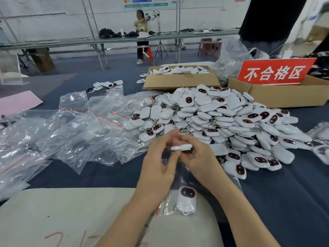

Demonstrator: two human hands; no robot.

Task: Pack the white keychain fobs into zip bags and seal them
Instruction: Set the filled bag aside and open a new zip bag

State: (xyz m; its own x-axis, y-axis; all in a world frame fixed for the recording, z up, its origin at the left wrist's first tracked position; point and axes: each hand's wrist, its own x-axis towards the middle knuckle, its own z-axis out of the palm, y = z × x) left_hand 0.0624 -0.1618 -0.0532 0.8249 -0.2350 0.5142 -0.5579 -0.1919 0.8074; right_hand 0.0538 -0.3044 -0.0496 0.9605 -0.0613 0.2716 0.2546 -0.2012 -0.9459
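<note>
Fob [181, 147] pinched edge-on between left hand [156, 164] and right hand [198, 155] (loose pile [231, 122] just beyond).

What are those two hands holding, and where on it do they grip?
One white keychain fob, seen edge-on. The left hand pinches its left end; the fingers of the right hand curl round its right end.

Glossy white plastic keychain fobs [222, 118] each carry a black oval patch edged in red. Clear plastic zip bags [80, 125] have thin red seal stripes. The desk [284, 193] is dark navy. A red rectangular sign [274, 72] bears white characters; the cardboard box [277, 97] is plain brown.
</note>
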